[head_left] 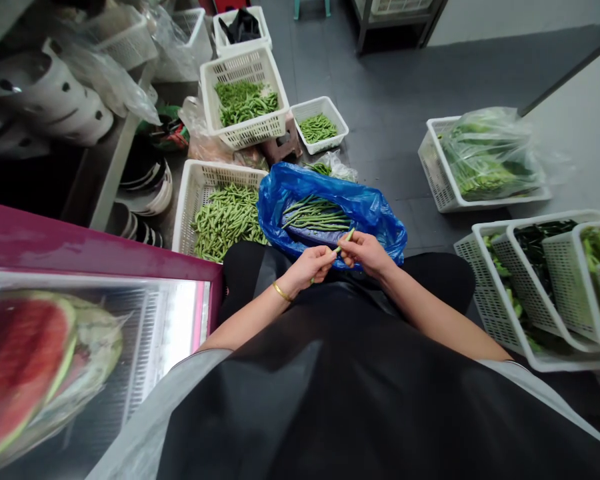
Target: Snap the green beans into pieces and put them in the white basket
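Both hands meet over my lap around a green bean. My left hand, with a gold bangle at its wrist, is closed on one part of the bean. Close beside it, my right hand pinches the other part, and a tip sticks up past the fingers. Just beyond the hands lies an open blue plastic bag with long green beans inside. To the left of the bag, a white basket holds a heap of short bean pieces.
Farther off stand a white basket of green vegetables and a small basket of beans. On the right are a bagged-greens basket and several tilted baskets. A glass-topped case with cut watermelon flanks my left side.
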`<state>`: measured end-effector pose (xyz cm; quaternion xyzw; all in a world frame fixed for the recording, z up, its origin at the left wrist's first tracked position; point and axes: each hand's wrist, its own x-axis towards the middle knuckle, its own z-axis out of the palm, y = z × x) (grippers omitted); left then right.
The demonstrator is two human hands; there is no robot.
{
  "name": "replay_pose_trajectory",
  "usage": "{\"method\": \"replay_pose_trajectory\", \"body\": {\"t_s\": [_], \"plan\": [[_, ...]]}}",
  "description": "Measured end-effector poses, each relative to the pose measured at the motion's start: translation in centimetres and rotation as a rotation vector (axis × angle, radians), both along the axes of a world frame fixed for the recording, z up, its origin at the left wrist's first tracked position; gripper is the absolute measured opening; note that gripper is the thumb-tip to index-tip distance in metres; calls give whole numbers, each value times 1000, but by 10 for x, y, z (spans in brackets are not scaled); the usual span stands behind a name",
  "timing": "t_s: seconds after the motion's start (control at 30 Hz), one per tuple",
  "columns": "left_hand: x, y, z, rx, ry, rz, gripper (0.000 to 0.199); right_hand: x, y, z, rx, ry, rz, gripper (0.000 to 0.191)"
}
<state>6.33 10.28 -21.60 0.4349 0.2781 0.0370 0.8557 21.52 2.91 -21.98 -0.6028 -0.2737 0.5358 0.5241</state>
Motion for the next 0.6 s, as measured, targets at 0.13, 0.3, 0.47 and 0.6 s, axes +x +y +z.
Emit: {"method": "replay_pose_trajectory", "body": {"t_s": [0.13,0.3,0.47,0.6], "plan": [[4,2,-8,104,78,214,44,-21,-5,-2,80,-163,-108,35],[13,7,-25,-8,149,455,45,-46,-12,2,288,-728,239,20],[2,3,-24,-8,167,58,41,-30,-12,-2,61,-554,360,24],[-6,-1,-18,63,204,-89,41,-14,-30,-1,78,-903,474,21]]}}
